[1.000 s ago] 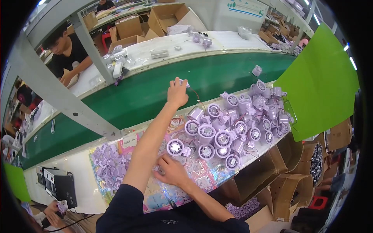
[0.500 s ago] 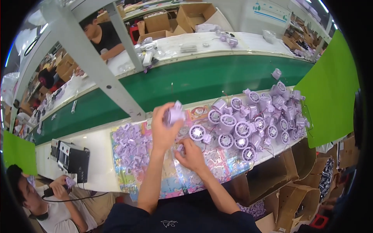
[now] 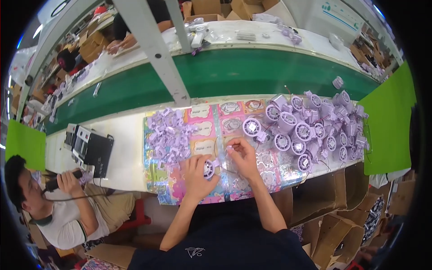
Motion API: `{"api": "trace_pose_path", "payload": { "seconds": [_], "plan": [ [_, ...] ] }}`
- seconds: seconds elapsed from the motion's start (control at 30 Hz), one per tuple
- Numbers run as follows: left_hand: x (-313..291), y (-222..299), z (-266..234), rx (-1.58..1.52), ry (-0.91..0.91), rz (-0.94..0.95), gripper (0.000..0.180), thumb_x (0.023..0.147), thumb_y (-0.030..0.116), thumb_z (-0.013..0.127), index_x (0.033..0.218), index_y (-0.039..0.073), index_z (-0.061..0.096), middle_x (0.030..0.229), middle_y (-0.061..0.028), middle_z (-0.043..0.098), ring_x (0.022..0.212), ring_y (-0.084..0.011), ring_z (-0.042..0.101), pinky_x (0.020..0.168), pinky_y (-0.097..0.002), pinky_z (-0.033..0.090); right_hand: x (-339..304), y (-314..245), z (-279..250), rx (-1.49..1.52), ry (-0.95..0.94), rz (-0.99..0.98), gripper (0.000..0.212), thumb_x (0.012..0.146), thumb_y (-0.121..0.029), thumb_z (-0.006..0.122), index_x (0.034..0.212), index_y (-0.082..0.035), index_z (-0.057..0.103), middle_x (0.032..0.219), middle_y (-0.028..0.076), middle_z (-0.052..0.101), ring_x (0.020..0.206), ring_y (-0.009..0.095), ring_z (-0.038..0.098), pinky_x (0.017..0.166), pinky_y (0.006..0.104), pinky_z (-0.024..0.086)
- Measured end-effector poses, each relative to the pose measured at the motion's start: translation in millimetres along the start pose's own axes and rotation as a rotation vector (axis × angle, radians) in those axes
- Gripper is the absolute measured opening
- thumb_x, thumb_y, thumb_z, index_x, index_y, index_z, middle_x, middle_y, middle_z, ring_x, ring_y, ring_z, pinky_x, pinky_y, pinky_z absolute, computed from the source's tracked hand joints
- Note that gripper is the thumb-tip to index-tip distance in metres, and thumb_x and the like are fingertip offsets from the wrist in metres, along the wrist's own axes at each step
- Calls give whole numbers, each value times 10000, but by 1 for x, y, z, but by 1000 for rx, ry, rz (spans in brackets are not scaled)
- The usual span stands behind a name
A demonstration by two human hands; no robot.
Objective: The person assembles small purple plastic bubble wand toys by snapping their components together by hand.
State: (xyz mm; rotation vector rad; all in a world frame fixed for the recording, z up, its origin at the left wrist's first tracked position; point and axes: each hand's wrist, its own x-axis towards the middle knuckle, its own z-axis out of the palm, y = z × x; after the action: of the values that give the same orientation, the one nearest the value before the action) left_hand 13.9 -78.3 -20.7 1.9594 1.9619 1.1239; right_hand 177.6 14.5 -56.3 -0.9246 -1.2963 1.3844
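My left hand [image 3: 196, 176] is wrapped round a light purple round fan housing [image 3: 209, 169], its ringed face turned up and to the right, low over the colourful mat. Just to the right, my right hand [image 3: 245, 161] pinches a small light purple plastic piece [image 3: 230, 149] between thumb and fingertips. A thin wire seems to run between the two hands. Beyond my left hand lies a heap of small purple plastic parts [image 3: 168, 135]. Nearest my right hand, a separate fan housing [image 3: 252, 127] rests with its ringed face up.
Many similar housings with wires [image 3: 315, 123] crowd the right of the bench. A green conveyor belt [image 3: 243, 69] runs behind a metal post [image 3: 155, 51]. A black boxy device [image 3: 92, 148] stands left, near a person holding a tool [image 3: 63, 180]. Cardboard boxes [image 3: 319, 198] sit lower right.
My left hand has brought the housing down toward the mat and turned its ringed face into view. My right hand has opened away from my body, raising the small piece. The whole view has shifted.
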Motion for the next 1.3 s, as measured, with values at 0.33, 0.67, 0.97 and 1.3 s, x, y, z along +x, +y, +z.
{"api": "trace_pose_path", "payload": {
  "seconds": [0.33,0.67,0.97,1.3],
  "plan": [
    [-1,-4,4,-58,19,9,520,646,123,755,1153,71,650,1111,-138,580,1052,-360,542,902,-457,466,-31,-16,14,-189,-187,13,308,911,-10,685,1217,-3,649,1041,78,690,894,150,637,829,295,537],
    [-20,3,-9,-288,32,9,393,735,117,796,1094,46,651,1181,-153,606,1132,-356,561,953,-435,465,-49,-32,9,-174,-214,214,318,953,-44,669,1259,16,607,912,70,701,780,104,642,719,275,524],
    [-27,-13,-3,-830,-224,-436,207,876,50,742,1055,-18,661,1038,-92,669,974,-165,638,855,-295,494,-63,-35,12,-122,-313,225,290,997,-16,619,1284,19,597,1003,73,713,865,124,675,787,281,552],
    [-36,-31,3,-1165,-208,-354,119,912,4,687,1018,-42,659,1022,-68,656,938,-130,614,838,-273,475,-74,-27,12,-28,-364,224,302,1010,-49,620,1303,2,571,1125,50,671,1001,106,624,892,283,509]
  ]
}}
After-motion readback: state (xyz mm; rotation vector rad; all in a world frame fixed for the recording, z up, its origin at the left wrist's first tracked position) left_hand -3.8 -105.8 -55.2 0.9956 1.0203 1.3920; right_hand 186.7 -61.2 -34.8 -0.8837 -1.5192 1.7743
